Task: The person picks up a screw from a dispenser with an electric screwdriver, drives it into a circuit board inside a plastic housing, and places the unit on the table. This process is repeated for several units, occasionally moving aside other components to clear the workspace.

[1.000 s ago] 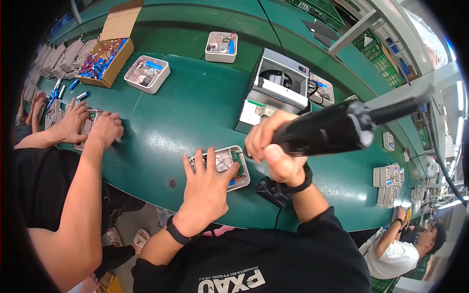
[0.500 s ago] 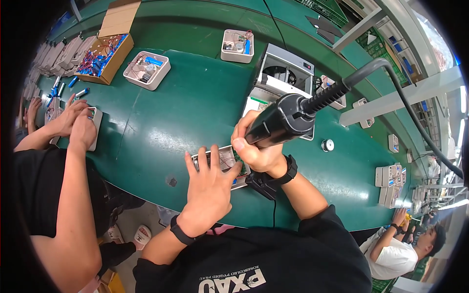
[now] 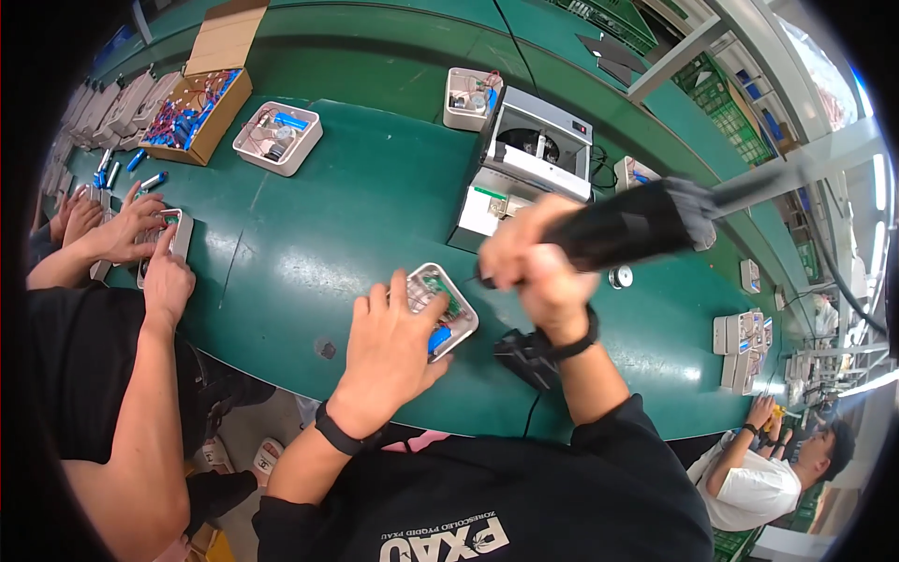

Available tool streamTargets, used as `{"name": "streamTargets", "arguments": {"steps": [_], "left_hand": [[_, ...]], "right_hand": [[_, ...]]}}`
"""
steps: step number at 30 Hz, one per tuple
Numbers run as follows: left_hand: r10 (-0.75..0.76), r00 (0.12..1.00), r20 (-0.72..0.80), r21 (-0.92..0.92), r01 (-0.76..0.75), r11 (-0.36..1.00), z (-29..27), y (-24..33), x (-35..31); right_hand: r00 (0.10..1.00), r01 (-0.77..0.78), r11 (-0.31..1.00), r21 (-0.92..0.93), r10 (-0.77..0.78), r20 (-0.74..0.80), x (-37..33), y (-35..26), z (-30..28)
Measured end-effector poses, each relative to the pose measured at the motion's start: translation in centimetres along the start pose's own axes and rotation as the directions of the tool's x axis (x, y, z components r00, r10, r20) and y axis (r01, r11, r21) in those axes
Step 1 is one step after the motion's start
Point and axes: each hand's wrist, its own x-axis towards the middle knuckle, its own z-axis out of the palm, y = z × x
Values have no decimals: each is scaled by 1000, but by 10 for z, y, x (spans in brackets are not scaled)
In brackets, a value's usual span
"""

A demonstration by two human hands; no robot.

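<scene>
My left hand [image 3: 389, 342] lies across a small white plastic case [image 3: 465, 330], its fingers over the left side and its thumb inside. A green circuit board [image 3: 448, 292] and a blue cylindrical battery [image 3: 438, 339] show in the case; my palm and fingers hide the rest. To the right, raised above the bench, my right hand [image 3: 541, 267] is wrapped round a black corded electric screwdriver [image 3: 627, 225]. Both are smeared by motion, and the tool's tip is hard to make out. The screwdriver is apart from the case.
A grey box-shaped machine [image 3: 552, 122] stands behind my right hand. Another open case [image 3: 281, 155] and a cardboard box of blue batteries [image 3: 234, 98] lie at the back left. A small round metallic part [image 3: 621, 276] sits right. A co-worker's hands [image 3: 167, 272] handle a case at left.
My right hand has swung the screwdriver rightward, away from the case. The case now sits turned at an angle, with more of its circuit board showing. My left hand has shifted slightly left.
</scene>
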Motion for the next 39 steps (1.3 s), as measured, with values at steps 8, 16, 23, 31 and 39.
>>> {"name": "streamTargets", "arguments": {"steps": [8, 16, 23, 31, 39], "left_hand": [[-294, 956, -20, -20, 294, 956, 12, 35, -4], [-306, 941, -148, -16, 307, 952, 27, 34, -5], [-289, 942, -170, -14, 291, 957, 25, 36, -5], [-285, 941, -184, -21, 286, 958, 31, 35, -5], [-307, 942, -134, -16, 307, 951, 25, 38, -4]], "right_hand": [[992, 37, 980, -196, -60, -114, 32, -20, -26], [992, -123, 991, -48, 121, -46, 11, -21, -20], [997, -44, 998, -53, 47, 65, -21, -1, -6], [993, -70, 994, -85, 77, 91, -29, 13, -5], [989, -92, 984, -154, 108, 101, -36, 24, -9]]}}
